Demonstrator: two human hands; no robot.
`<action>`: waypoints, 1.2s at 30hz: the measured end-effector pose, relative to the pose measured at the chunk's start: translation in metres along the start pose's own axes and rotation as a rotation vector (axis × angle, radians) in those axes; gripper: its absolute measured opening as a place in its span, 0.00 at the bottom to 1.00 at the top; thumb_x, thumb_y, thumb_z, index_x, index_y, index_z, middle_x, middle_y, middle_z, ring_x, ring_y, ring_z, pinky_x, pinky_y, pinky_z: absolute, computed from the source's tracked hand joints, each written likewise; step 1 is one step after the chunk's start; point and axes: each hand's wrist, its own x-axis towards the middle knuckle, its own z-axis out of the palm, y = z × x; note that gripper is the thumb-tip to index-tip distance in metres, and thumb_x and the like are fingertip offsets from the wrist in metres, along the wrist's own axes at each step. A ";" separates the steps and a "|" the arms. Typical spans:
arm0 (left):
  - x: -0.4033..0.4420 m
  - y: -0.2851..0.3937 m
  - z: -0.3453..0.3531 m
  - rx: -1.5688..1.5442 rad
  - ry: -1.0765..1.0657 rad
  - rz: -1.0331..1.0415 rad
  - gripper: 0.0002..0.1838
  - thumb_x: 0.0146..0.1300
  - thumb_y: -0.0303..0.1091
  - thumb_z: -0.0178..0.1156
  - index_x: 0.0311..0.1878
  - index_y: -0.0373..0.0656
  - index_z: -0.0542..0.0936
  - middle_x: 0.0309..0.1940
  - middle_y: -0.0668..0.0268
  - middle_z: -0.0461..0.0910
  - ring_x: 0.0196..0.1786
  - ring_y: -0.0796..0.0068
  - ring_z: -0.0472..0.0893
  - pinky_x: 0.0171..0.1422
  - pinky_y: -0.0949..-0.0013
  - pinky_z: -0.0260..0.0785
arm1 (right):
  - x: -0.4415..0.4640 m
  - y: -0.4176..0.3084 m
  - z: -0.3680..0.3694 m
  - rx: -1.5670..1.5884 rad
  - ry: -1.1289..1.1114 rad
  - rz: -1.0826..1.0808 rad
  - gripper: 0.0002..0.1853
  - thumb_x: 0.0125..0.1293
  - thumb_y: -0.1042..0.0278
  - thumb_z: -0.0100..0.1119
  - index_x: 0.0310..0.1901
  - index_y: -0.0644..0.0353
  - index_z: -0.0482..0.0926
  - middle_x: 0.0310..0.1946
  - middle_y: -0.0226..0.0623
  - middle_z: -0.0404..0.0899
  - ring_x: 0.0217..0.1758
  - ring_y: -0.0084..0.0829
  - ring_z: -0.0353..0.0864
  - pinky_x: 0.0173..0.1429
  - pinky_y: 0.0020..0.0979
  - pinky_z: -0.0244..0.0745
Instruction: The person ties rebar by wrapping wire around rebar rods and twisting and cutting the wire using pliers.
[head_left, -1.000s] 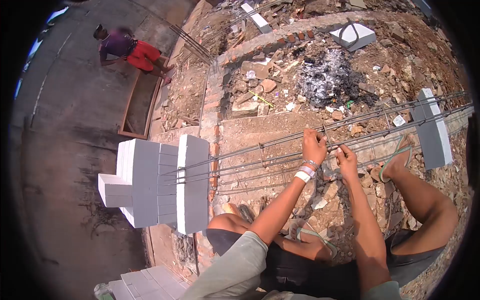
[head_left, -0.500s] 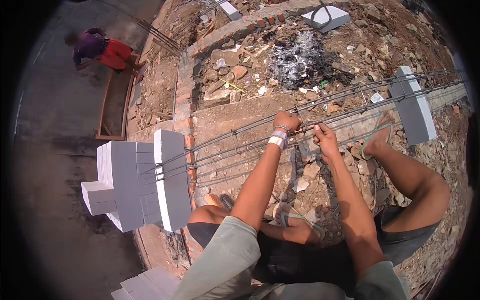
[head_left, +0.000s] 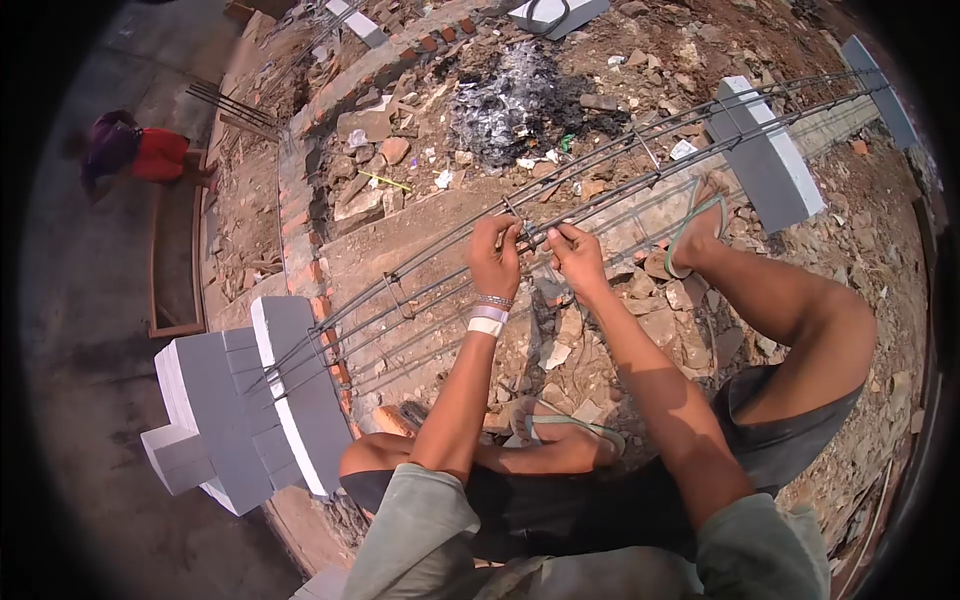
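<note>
A long rebar cage [head_left: 620, 192] of thin steel bars with stirrups runs diagonally across the view, raised on grey blocks. At its middle, my left hand [head_left: 494, 258] is closed, fingertips bent down at a stirrup between the bars. A small dark piece shows beside those fingertips, too small to name. Just to the right, my right hand [head_left: 580, 262] pinches thumb and forefinger together at the nearer bar; what lies in the pinch is hidden. One grey block [head_left: 765, 165] supports the cage at right, and another block [head_left: 300, 385] at left.
Stacked grey blocks [head_left: 215, 390] stand at left. A person [head_left: 140, 155] in red shorts is beyond a wooden frame [head_left: 155, 270]. Ash [head_left: 510, 105], rubble and a low brick edge [head_left: 300, 200] lie ahead. My sandalled feet rest on broken stone.
The view has shifted, so the scene sits further left. My left hand has turned from a fist over the bars to bent fingertips at the stirrup. My right hand stays pinched close by.
</note>
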 end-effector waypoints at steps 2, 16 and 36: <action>-0.004 0.005 -0.001 0.004 -0.022 0.121 0.07 0.58 0.19 0.64 0.40 0.38 0.81 0.38 0.57 0.82 0.43 0.56 0.81 0.48 0.58 0.73 | -0.002 0.000 0.004 0.002 0.044 0.029 0.10 0.73 0.66 0.57 0.37 0.65 0.81 0.26 0.29 0.82 0.23 0.16 0.70 0.29 0.24 0.65; -0.041 0.007 -0.013 0.453 -0.068 0.377 0.17 0.49 0.24 0.71 0.45 0.49 0.85 0.43 0.65 0.76 0.52 0.58 0.74 0.57 0.56 0.67 | 0.000 -0.018 0.007 -0.320 0.121 0.015 0.10 0.64 0.67 0.62 0.40 0.64 0.86 0.25 0.40 0.86 0.29 0.25 0.86 0.35 0.30 0.76; -0.076 0.035 0.000 0.401 -0.109 0.070 0.27 0.57 0.27 0.62 0.63 0.44 0.77 0.58 0.62 0.78 0.65 0.58 0.71 0.67 0.55 0.61 | 0.008 -0.111 -0.008 -1.327 -0.578 -0.336 0.13 0.57 0.68 0.57 0.40 0.60 0.86 0.35 0.55 0.83 0.41 0.56 0.83 0.49 0.49 0.78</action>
